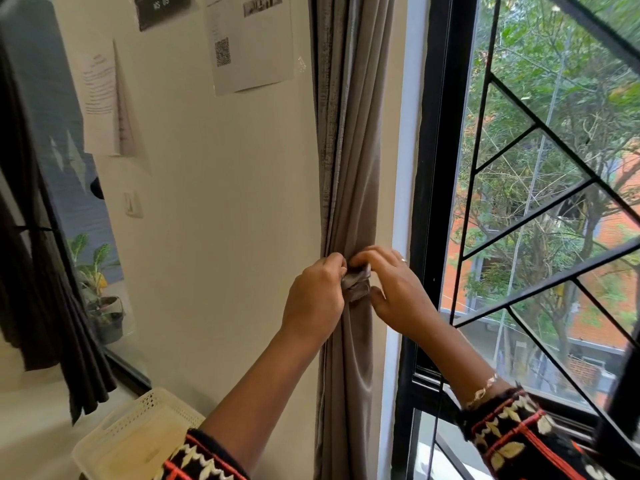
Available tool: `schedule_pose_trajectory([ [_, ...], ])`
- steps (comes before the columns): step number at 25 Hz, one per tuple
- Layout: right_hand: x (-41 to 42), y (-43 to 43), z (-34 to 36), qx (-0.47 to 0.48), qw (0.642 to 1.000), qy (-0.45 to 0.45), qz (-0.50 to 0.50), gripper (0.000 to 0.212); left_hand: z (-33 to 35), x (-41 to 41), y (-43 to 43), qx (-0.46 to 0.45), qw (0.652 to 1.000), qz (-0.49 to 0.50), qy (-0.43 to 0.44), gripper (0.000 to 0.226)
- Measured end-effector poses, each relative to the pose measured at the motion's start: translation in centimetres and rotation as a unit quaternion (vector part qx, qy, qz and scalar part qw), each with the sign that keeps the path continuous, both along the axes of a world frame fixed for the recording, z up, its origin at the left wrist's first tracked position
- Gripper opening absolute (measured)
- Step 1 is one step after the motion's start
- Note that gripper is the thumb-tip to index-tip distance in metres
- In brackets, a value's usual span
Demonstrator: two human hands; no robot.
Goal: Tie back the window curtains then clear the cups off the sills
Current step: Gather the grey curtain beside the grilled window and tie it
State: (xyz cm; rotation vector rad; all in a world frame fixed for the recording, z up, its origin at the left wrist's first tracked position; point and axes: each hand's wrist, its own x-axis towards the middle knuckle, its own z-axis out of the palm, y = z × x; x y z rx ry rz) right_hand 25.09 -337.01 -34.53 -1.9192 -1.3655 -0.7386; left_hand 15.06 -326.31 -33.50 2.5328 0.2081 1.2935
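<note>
A grey-beige curtain (353,150) hangs gathered in folds against the wall, left of the black window frame (433,168). A tieback strap (356,285) of the same cloth wraps around it at mid height. My left hand (317,296) pinches the strap's left end against the curtain. My right hand (394,289) grips the strap's right end, fingers curled over its top. The two hands almost touch. No cup shows in this view.
A cream perforated plastic basket (138,434) sits low at the left. Papers (249,43) are stuck on the wall above. A dark curtain (41,271) and a potted plant (104,306) stand at the far left window. Black diagonal bars (540,220) cross the right window.
</note>
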Motion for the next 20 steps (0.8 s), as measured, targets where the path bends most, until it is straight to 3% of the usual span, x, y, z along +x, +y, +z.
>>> schedule_pose_trajectory([
  [2, -1.3, -0.8, -1.0, 0.136, 0.981, 0.131, 0.043, 0.051, 0.3, -0.1, 0.2, -0.013, 0.999, 0.014, 0.027, 0.019],
  [4, -2.9, -1.1, -2.4, 0.241, 0.928, 0.271, 0.085, 0.037, 0.5, -0.1, 0.3, -0.017, 0.998, 0.015, 0.062, 0.022],
  [6, -4.4, -1.0, -3.6, 0.266, 0.834, 0.469, 0.118, 0.025, 0.7, -0.1, 0.0, -0.017, 0.995, 0.012, 0.101, 0.024],
  [8, -5.2, -0.8, -4.4, 0.255, 0.716, 0.632, 0.151, 0.016, 0.8, -0.1, -0.3, -0.027, 0.991, 0.004, 0.128, 0.026],
  [10, -5.4, -0.7, -4.3, 0.274, 0.63, 0.7, 0.196, 0.027, 1.0, -0.1, -0.4, -0.04, 0.988, 0.0, 0.146, 0.027],
  [12, -5.5, -0.5, -3.4, 0.307, 0.578, 0.712, 0.256, 0.031, 1.0, 0.0, -0.3, -0.048, 0.988, -0.005, 0.15, 0.026],
  [14, -5.8, -0.1, -2.5, 0.334, 0.569, 0.697, 0.281, 0.025, 0.9, -0.2, -0.1, -0.065, 0.988, -0.047, 0.134, 0.024],
  [17, -5.7, 0.0, -2.3, 0.365, 0.594, 0.676, 0.239, 0.009, -0.2, -1.2, -0.1, -0.163, 0.97, -0.177, 0.036, 0.017],
  [18, -5.6, -0.1, -2.3, 0.371, 0.599, 0.671, 0.231, 0.003, -0.9, -1.6, -0.2, -0.204, 0.958, -0.202, -0.017, 0.025],
  [20, -5.7, -0.2, -2.3, 0.373, 0.608, 0.662, 0.229, 0.012, -2.3, -1.7, -0.7, -0.25, 0.942, -0.193, -0.113, 0.039],
])
